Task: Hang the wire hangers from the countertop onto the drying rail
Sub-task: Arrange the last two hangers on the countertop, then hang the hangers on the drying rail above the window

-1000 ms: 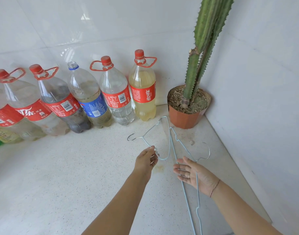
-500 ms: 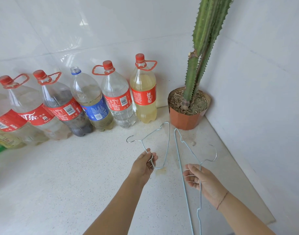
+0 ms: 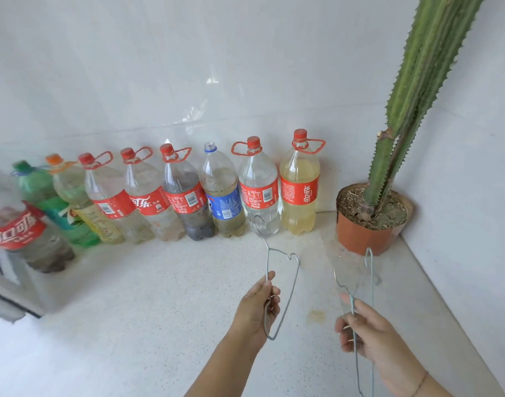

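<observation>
Wire, thin and silver-grey, is what both hangers are made of. In the head view, one hanger is held up off the pale speckled bench in each hand. The left hanger is gripped by the left hand, whose fingers are curled round the wire. Its hook is pointed up and away, in front of a clear bottle. The right hanger is pinched by the right hand. Its long part runs down past the wrist and out of view. The drying rail is not seen at all.

Things could go wrong from here. The left hook could be caught in a red loop handle on the bottles lined up beyond the hands, and one could be tipped over. The right hanger could be snagged on the prickly cactus, which stands in its orange pot just past the right hand. The two hangers could also get tangled if they are swung together, because the wire is bendy.

On the yellow bottle, "可口可乐" can be read in white on a red label. The same words are seen on the blurry bottle far to the left. Bar codes are shown on some red labels. One blue label cannot be read.
</observation>
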